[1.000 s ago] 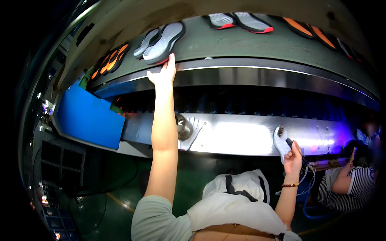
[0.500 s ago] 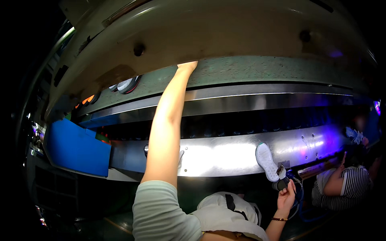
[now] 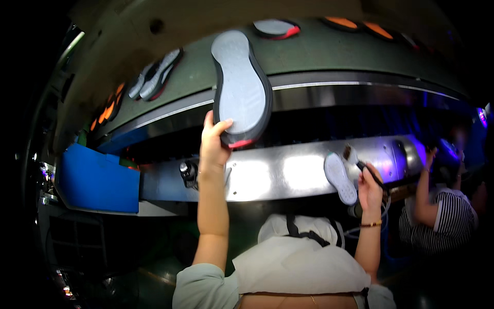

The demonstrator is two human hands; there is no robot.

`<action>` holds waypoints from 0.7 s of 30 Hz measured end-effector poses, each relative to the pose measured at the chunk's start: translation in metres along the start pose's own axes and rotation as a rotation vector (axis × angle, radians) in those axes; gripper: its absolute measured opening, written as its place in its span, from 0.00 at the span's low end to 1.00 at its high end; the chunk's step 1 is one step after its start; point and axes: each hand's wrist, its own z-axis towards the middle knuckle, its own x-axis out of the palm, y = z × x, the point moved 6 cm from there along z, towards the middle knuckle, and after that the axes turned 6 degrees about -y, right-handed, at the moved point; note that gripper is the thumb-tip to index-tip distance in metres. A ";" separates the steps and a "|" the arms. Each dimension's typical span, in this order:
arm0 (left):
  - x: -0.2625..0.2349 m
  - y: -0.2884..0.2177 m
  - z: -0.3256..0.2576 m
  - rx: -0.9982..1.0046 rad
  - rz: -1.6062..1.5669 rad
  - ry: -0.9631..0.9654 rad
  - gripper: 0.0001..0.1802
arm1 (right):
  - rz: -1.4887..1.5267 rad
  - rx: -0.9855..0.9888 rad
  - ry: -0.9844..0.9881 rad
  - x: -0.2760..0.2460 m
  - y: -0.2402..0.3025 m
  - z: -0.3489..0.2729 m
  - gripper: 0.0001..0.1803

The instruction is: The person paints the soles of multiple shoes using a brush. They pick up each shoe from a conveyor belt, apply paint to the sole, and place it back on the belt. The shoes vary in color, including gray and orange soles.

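The large sole [image 3: 243,85] is grey, black and red, the striped clothing [image 3: 448,210] black-and-white.

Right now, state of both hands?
Left hand: closed, holding a grey shoe sole with black sides.
Right hand: closed, holding a black-handled brush.

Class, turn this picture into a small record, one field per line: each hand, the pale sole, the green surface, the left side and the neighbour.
Left hand: grips a grey sole with a black rim and red end
Right hand: holds a dark-handled brush
Pale sole: beside the right hand, overlapping the metal ledge in view
Green surface: bears grey soles and orange soles
Left side: blue panel
Neighbour: person in stripes, at right
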 end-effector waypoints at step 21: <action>0.010 0.098 -0.090 -0.035 -0.608 0.469 0.51 | -0.009 0.054 0.675 0.111 0.036 -0.053 0.10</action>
